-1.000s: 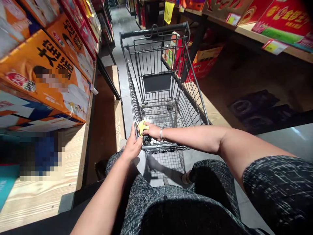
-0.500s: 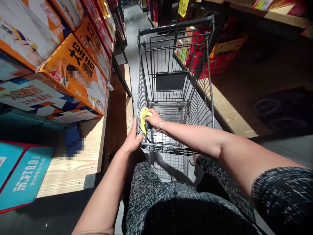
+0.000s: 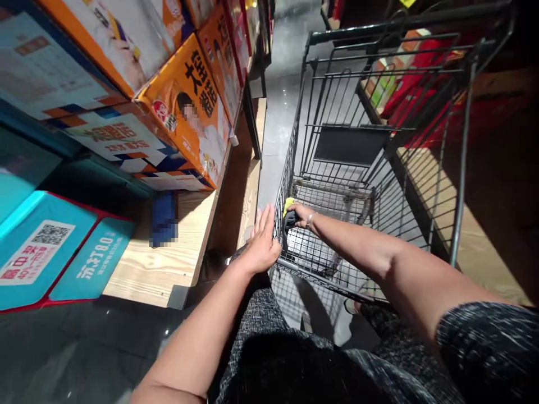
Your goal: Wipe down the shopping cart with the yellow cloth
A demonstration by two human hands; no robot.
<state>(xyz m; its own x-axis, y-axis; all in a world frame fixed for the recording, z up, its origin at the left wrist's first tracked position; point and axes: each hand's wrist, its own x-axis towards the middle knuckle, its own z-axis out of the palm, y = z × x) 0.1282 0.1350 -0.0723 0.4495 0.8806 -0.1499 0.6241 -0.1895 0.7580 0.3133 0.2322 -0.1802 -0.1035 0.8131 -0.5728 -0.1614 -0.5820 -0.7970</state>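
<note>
A black wire shopping cart (image 3: 351, 147) stands in front of me. Inside its basket, my right hand (image 3: 301, 215) is closed around a yellow and dark grey cloth (image 3: 289, 217), which it holds against the left mesh wall. A bracelet circles that wrist. On the outer face of the same wall, near the close corner, my left hand (image 3: 265, 242) lies with its fingers stretched out and holds nothing. The wire mesh separates the two hands.
Stacked orange and white cartons (image 3: 185, 106) fill a wooden shelf (image 3: 197, 235) on the left, with turquoise boxes (image 3: 101, 258) lower down. To the right, red packages (image 3: 421, 84) sit on another low wooden shelf (image 3: 488, 224). A grey floor aisle (image 3: 286, 78) runs ahead.
The cart and both hands now appear farther right in view. My left hand has gone from curled at the cart's corner to stretched fingers. More of the cloth's dark side shows.
</note>
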